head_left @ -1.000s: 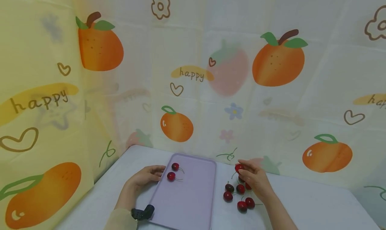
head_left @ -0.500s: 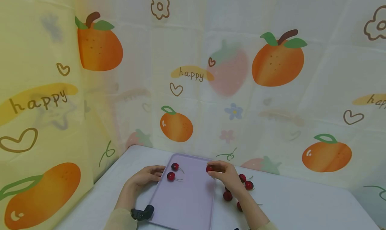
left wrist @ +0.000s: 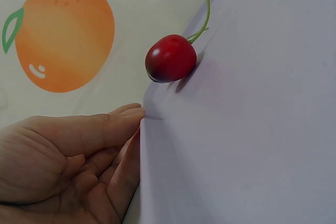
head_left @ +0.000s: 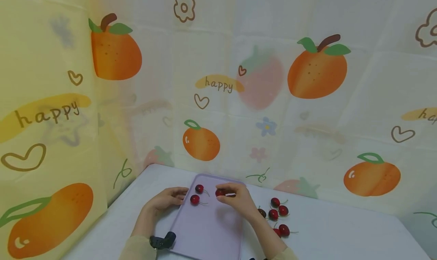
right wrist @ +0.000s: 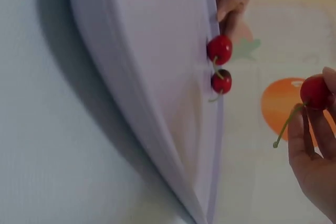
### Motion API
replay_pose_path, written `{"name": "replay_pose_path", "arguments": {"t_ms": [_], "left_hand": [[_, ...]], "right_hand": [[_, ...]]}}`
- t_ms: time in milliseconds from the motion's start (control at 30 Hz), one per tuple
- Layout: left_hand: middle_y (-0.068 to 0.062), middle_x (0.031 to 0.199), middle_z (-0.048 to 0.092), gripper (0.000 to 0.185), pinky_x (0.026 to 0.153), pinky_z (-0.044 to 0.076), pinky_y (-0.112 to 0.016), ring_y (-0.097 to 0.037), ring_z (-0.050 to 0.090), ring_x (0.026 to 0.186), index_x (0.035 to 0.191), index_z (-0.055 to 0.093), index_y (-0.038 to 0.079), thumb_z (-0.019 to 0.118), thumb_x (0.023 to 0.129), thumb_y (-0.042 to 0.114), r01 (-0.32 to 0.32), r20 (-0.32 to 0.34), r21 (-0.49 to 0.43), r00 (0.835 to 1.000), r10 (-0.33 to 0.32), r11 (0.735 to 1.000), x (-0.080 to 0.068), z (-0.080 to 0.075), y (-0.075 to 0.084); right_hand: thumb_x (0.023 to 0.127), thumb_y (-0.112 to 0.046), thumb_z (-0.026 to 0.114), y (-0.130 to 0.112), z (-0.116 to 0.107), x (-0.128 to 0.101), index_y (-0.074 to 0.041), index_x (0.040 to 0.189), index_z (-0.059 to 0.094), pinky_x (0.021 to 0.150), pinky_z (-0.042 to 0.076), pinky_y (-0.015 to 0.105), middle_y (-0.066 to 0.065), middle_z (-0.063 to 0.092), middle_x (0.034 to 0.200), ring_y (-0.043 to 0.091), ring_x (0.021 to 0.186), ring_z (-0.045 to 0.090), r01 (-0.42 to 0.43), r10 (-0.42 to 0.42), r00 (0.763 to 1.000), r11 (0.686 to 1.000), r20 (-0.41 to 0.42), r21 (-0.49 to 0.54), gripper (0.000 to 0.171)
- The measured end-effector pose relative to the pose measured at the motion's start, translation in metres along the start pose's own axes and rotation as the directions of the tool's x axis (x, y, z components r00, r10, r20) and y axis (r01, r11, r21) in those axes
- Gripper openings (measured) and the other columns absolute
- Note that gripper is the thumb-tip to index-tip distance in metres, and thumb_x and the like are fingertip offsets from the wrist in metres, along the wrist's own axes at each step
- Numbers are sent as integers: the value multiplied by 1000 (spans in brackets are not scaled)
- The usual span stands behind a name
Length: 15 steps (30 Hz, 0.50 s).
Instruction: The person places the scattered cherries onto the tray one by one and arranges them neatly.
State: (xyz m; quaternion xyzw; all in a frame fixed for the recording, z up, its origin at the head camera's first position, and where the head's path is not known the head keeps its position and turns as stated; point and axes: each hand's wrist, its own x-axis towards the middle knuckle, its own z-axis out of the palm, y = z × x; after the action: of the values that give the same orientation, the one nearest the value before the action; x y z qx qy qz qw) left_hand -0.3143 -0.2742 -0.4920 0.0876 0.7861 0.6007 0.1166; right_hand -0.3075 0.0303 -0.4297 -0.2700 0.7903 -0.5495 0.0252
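Observation:
Over the upper part of a lilac tray (head_left: 205, 229), my right hand (head_left: 235, 199) pinches a red cherry (right wrist: 315, 92) between thumb and fingertips; its green stem hangs down in the right wrist view. Two more cherries, an upper one (head_left: 199, 188) and a lower one (head_left: 195, 199), lie with their stems at the tray's left side. My left hand (left wrist: 79, 166) holds the tray's left edge, thumb at the rim and fingers partly hidden behind it. Only one cherry (left wrist: 171, 59) on the tray shows in the left wrist view, just past the thumb.
Several loose cherries (head_left: 273, 214) lie on the white table (head_left: 327, 233) right of the tray, partly hidden by my right forearm. A fruit-printed curtain (head_left: 222, 112) rises behind the table and along its left side. A dark wrist camera (head_left: 163, 241) overlaps the tray's left edge.
My right hand has carried a cherry from the pile on the right leftward over the tray. My left hand stays at the tray's edge.

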Motion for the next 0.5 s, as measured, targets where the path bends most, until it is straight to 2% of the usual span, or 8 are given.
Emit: {"name": "replay_pose_path", "arguments": {"t_ms": [267,500], "left_hand": [[-29,134,57,53,83,50,-20,-12,59,101,137,49,-10,63,87,0,15,-16,12,1000,-14,1000,-1,1,1],[-25,132,60,52,87,51,-25,-15,60,103,136,53,-6,64,86,1,46,-51,36,998,-44,998,-1,3,3]], "right_hand": [[84,-21,77,-5,25,5,-14,114,74,75,54,16,10,76,102,16,89,70,-22,22,1000,999,-4,-47,31],[80,-18,81,-11,42,10,-8,111,73,76,55,20,12,77,101,15,87,71,-36,35,998,999,-44,-15,33]]}}
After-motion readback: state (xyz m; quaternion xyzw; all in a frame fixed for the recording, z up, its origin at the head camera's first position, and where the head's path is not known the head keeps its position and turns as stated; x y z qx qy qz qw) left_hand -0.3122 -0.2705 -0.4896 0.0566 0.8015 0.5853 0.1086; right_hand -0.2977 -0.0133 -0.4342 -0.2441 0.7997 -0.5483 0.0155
